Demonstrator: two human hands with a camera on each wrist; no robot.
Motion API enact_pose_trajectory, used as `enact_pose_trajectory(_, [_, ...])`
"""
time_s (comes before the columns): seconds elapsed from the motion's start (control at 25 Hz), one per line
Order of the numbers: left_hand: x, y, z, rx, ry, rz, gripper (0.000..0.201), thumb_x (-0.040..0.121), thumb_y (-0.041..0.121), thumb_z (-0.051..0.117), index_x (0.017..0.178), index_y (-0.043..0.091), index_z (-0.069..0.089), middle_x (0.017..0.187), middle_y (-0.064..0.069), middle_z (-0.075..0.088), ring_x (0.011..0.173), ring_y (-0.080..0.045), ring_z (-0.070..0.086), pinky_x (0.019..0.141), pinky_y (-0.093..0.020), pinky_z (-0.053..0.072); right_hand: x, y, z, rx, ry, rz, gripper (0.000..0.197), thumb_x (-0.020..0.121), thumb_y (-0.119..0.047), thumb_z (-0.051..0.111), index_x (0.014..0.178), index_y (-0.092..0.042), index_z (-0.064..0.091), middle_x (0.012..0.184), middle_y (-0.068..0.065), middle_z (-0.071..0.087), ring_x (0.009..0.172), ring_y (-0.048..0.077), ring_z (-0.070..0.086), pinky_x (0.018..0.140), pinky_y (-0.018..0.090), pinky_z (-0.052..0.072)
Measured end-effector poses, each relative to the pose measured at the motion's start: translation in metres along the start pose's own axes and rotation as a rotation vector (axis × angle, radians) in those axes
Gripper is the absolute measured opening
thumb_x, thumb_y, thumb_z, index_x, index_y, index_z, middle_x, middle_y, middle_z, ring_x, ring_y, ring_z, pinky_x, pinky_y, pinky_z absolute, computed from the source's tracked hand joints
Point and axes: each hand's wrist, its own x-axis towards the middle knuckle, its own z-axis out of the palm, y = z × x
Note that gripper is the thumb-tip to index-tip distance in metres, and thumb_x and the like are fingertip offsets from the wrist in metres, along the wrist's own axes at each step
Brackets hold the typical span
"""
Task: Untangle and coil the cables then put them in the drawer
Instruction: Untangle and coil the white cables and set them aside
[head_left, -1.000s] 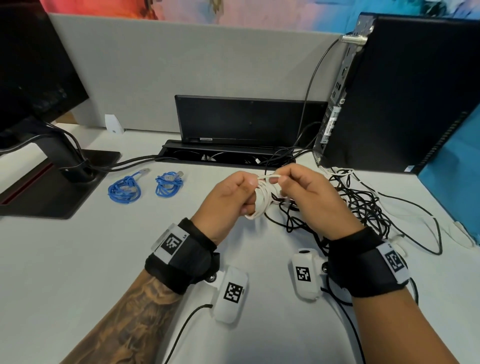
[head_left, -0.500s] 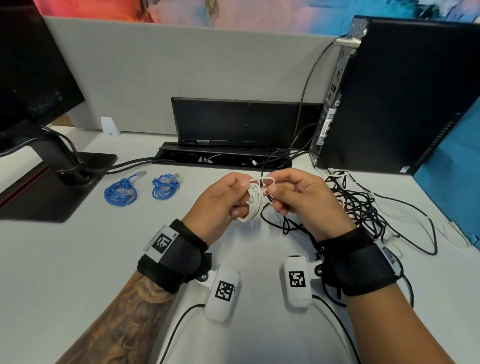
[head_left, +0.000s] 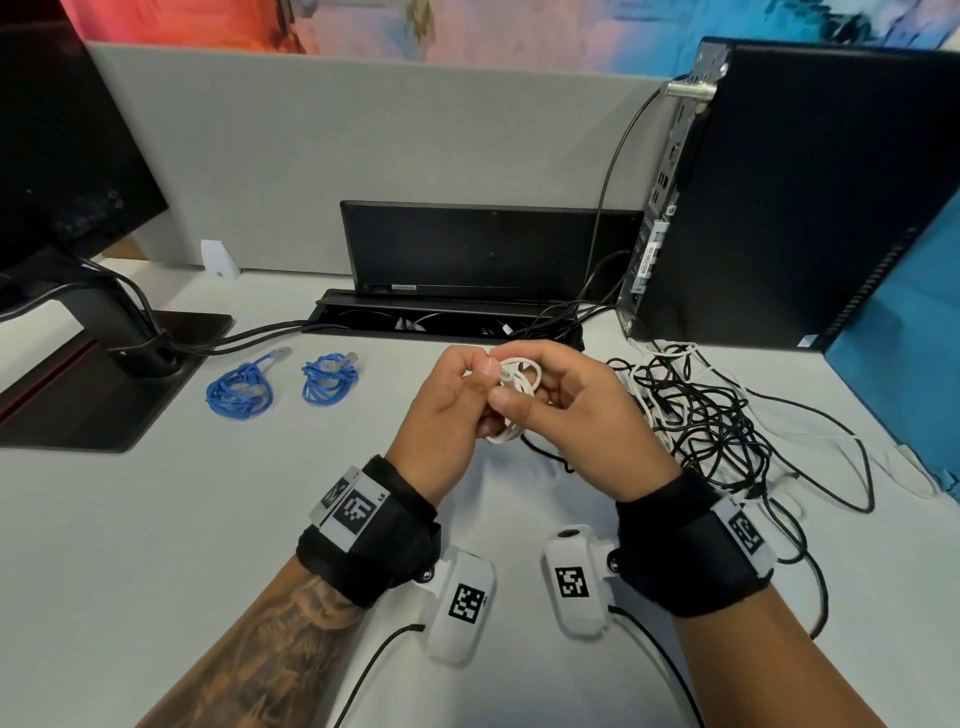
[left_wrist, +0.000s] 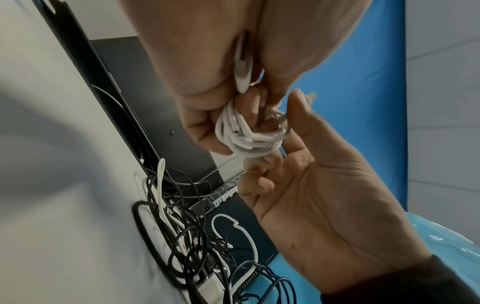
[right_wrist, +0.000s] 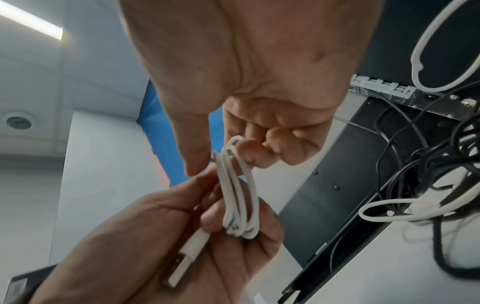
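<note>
A small coil of white cable (head_left: 511, 387) (left_wrist: 244, 133) (right_wrist: 240, 195) hangs above the desk between both hands. My left hand (head_left: 457, 402) grips the coil's loops, with the white USB plug (right_wrist: 185, 261) lying along its palm. My right hand (head_left: 550, 395) pinches the upper loops with thumb and curled fingers (right_wrist: 255, 152). To the right lies a tangle of black and white cables (head_left: 711, 431) (left_wrist: 189, 242). Two coiled blue cables (head_left: 240, 391) (head_left: 328, 378) rest on the desk at the left. No drawer is in view.
A black computer tower (head_left: 789, 197) stands at the right, a monitor stand base (head_left: 104, 384) at the left. A black cable tray with raised lid (head_left: 467, 291) sits behind the hands, before a grey partition (head_left: 363, 145). Blue plastic (head_left: 904, 364) borders the right edge.
Both hands drew slightly closer to me with the white coil; the right hand's fingers shifted over the top loops, closing in on the left thumb.
</note>
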Motion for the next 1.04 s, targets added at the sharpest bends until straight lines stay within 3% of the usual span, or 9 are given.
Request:
enact_pose_trajectory(0.16, [-0.002,0.002,0.001,0.026,0.012,0.047,0.019,0.099,0.032,0.042,0.091,0.015,0.046,0.065,0.005,0.050,0.056,-0.007,0.042,0.057,-0.025,0.040,-0.004,-0.007,0.002,0.051,0.016,0.002,0.028,0.087,-0.025,0.077,0.109,-0.012,0.066,0.093,0.018,0.075,0.083,0.046,0.071,0.085,0.066,0.054])
enact_pose_trajectory(0.24, [-0.002,0.003,0.002,-0.003,0.023,0.047,0.022,0.098,0.034,0.042,0.091,0.014,0.045,0.066,0.004,0.047,0.057,-0.008,0.040,0.056,-0.024,0.039,-0.003,-0.009,0.003,0.040,0.072,0.013,0.022,0.089,-0.021,0.076,0.103,-0.009,0.063,0.086,0.011,0.075,0.070,0.038,0.067,0.070,0.052,0.058])
enact_pose_trajectory(0.32, [-0.002,0.004,0.003,-0.061,0.010,0.014,0.020,0.094,0.035,0.047,0.089,0.016,0.049,0.067,0.005,0.047,0.058,-0.010,0.040,0.056,-0.025,0.036,-0.003,-0.009,0.001,-0.011,0.125,0.002,0.016,0.089,-0.015,0.075,0.098,-0.008,0.064,0.077,0.007,0.068,0.063,0.028,0.053,0.056,0.039,0.045])
enact_pose_trajectory(0.48, [-0.001,0.009,0.003,-0.121,-0.023,-0.043,0.008,0.085,0.023,0.054,0.088,0.016,0.051,0.068,0.004,0.062,0.054,-0.007,0.052,0.052,-0.019,0.039,-0.002,-0.006,-0.007,-0.106,0.069,-0.049,0.015,0.087,-0.009,0.077,0.100,-0.012,0.069,0.089,0.015,0.067,0.074,0.037,0.057,0.064,0.047,0.052])
enact_pose_trajectory(0.64, [0.002,0.004,-0.006,-0.049,-0.127,-0.020,0.028,0.086,0.036,0.062,0.097,0.012,0.053,0.066,0.008,0.058,0.054,-0.007,0.048,0.054,-0.020,0.039,-0.002,-0.008,-0.016,-0.096,0.099,-0.011,0.015,0.095,-0.007,0.065,0.102,-0.014,0.077,0.093,0.003,0.072,0.082,0.016,0.066,0.070,0.035,0.056])
enact_pose_trajectory(0.72, [0.001,0.001,-0.006,0.098,-0.190,-0.039,0.036,0.085,0.045,0.061,0.098,0.012,0.057,0.064,0.011,0.055,0.055,-0.008,0.045,0.056,-0.022,0.038,-0.002,-0.005,-0.016,-0.186,0.139,-0.071,0.017,0.096,-0.010,0.065,0.102,-0.018,0.078,0.096,0.002,0.070,0.089,0.017,0.068,0.079,0.036,0.056])
enact_pose_trajectory(0.8, [0.001,0.002,-0.007,0.143,-0.181,-0.048,0.026,0.090,0.042,0.059,0.087,0.016,0.058,0.059,0.013,0.049,0.053,-0.008,0.042,0.055,-0.023,0.035,-0.002,-0.004,-0.013,-0.247,0.127,-0.138,0.018,0.095,-0.010,0.066,0.104,-0.020,0.078,0.095,-0.001,0.068,0.091,0.017,0.066,0.084,0.035,0.056])
enact_pose_trajectory(0.92, [0.002,0.006,-0.011,0.208,-0.133,-0.015,0.021,0.091,0.040,0.058,0.077,0.024,0.059,0.055,0.013,0.048,0.051,-0.009,0.041,0.054,-0.024,0.036,-0.003,-0.007,-0.012,-0.196,0.111,-0.164,0.017,0.096,-0.010,0.066,0.107,-0.017,0.077,0.092,0.001,0.071,0.086,0.015,0.066,0.080,0.031,0.056])
enact_pose_trajectory(1.04, [0.000,0.005,-0.008,0.279,-0.087,0.011,0.024,0.092,0.037,0.060,0.079,0.017,0.057,0.056,0.010,0.051,0.053,-0.010,0.044,0.054,-0.025,0.039,-0.001,-0.008,-0.014,-0.093,0.092,-0.047,0.015,0.098,-0.016,0.063,0.102,-0.012,0.077,0.089,0.017,0.071,0.075,0.017,0.060,0.071,0.031,0.053])
